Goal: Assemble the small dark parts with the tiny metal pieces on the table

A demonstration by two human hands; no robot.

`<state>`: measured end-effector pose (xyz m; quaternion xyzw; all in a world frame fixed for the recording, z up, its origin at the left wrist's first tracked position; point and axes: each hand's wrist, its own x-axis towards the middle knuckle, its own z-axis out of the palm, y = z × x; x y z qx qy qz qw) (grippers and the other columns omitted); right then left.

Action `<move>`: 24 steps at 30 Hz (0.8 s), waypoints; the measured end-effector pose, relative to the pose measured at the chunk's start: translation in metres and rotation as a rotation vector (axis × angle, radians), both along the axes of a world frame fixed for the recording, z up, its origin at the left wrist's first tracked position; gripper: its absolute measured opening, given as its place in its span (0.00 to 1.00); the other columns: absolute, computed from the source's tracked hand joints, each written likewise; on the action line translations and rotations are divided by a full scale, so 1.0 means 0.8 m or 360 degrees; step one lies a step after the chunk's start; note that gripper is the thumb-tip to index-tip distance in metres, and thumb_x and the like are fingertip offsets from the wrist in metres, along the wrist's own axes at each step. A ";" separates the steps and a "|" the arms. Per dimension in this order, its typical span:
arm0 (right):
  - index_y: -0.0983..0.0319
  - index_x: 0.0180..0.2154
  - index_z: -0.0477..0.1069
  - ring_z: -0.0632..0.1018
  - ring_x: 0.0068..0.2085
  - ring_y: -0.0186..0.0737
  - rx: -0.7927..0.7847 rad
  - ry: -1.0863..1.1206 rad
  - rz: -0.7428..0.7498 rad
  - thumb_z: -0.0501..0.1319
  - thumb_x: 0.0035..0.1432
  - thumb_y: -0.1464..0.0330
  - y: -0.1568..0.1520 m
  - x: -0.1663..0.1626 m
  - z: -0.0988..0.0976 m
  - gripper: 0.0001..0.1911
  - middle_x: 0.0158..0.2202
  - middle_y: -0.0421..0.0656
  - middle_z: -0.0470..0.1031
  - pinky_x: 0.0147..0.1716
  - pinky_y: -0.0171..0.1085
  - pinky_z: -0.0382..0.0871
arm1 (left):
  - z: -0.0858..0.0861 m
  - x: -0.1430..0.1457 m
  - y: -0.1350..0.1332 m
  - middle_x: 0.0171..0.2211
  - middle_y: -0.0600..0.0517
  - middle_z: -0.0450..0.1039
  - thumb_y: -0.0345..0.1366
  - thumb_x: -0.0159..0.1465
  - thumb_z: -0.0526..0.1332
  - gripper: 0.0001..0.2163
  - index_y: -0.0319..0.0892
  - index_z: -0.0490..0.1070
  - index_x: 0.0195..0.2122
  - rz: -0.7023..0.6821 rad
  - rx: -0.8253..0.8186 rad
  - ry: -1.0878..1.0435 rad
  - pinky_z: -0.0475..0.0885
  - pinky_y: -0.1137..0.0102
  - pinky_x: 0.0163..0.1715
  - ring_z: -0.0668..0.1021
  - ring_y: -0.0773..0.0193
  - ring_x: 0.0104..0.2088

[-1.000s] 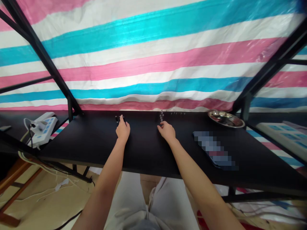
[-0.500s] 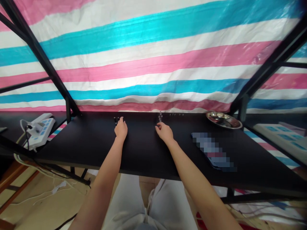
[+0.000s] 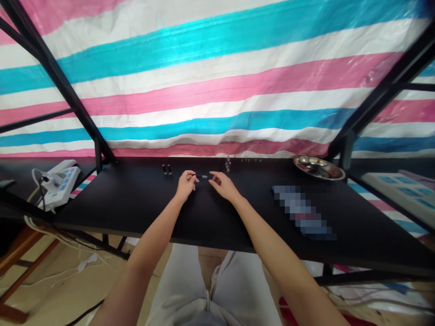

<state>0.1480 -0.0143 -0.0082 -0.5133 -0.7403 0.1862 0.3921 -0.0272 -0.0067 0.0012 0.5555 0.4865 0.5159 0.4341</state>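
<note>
My left hand (image 3: 186, 184) pinches a small slim tube (image 3: 204, 176), dark with a pale end pointing right. Just right of that end is my right hand (image 3: 220, 184), its thumb and fingers apart; I see nothing in it. Behind my left hand, two similar dark tubes with light tops (image 3: 166, 170) stand upright on the black table (image 3: 136, 203). A small cluster of clear pieces (image 3: 228, 164) stands beyond my right hand. Farther right, several tiny pieces (image 3: 248, 160) lie along the back edge, too small to name.
A shiny round metal dish (image 3: 319, 168) sits at the back right. In front of it lies a blurred-out blue flat item (image 3: 302, 213). Power strips (image 3: 61, 188) lie on the left table. Black metal posts (image 3: 78, 108) flank the table, and a striped sheet (image 3: 217, 81) hangs behind.
My left hand has left the upright tubes and moved right with one tube. My right hand has moved left from the clear pieces, and its fingers have spread.
</note>
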 end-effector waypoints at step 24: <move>0.60 0.37 0.73 0.71 0.34 0.35 0.0123 -0.0253 -0.0123 0.55 0.56 0.65 -0.002 0.010 0.010 0.10 0.36 0.43 0.70 0.37 0.35 0.64 | 0.012 0.010 -0.015 0.26 0.53 0.71 0.44 0.50 0.64 0.14 0.37 0.69 0.30 0.0089 0.0040 -0.0035 0.60 0.76 0.16 0.65 0.77 0.14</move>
